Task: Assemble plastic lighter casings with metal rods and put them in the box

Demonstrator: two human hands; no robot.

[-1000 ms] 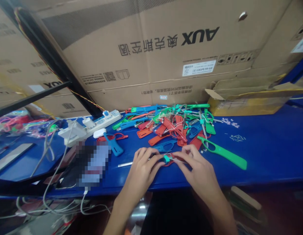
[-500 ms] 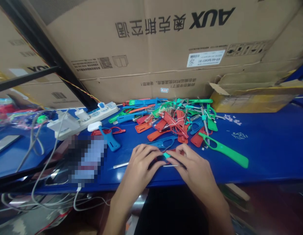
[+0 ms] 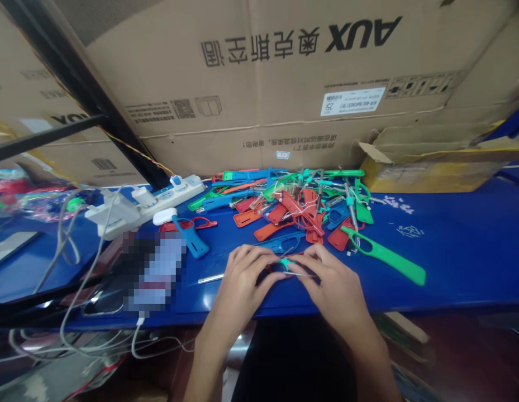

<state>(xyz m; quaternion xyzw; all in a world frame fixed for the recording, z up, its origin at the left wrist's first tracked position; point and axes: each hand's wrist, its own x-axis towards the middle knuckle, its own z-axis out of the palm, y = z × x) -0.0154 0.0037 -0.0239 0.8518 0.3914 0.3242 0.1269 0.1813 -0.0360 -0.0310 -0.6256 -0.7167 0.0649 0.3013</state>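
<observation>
Between my left hand (image 3: pixel 244 279) and my right hand (image 3: pixel 334 282) is a partly built stick lighter, its small teal part (image 3: pixel 285 263) showing at the fingertips. A metal tube (image 3: pixel 210 278) sticks out to the left from behind my left hand. Both hands are closed, with thumbs and fingers pinching at the lighter's middle. A thin pale wire (image 3: pixel 300 273) runs by my right fingertips. Red plastic shows just behind the fingers, mostly hidden. Beyond them lies a blue lighter shell (image 3: pixel 284 243); a green lighter shell (image 3: pixel 387 259) lies to the right.
Lighter shells and tubes form a pile (image 3: pixel 280 209) on the blue table (image 3: pixel 460 251). A white power strip (image 3: pixel 175 192), a blue shell (image 3: pixel 194 240) and a charging phone (image 3: pixel 162 271) lie left. An opened carton (image 3: pixel 435 167) stands back right; a large cardboard box (image 3: pixel 225 111) is behind.
My fingers have shifted slightly around the teal part, and the thin wire by my right fingertips now tilts down to the right. The view has moved a little.
</observation>
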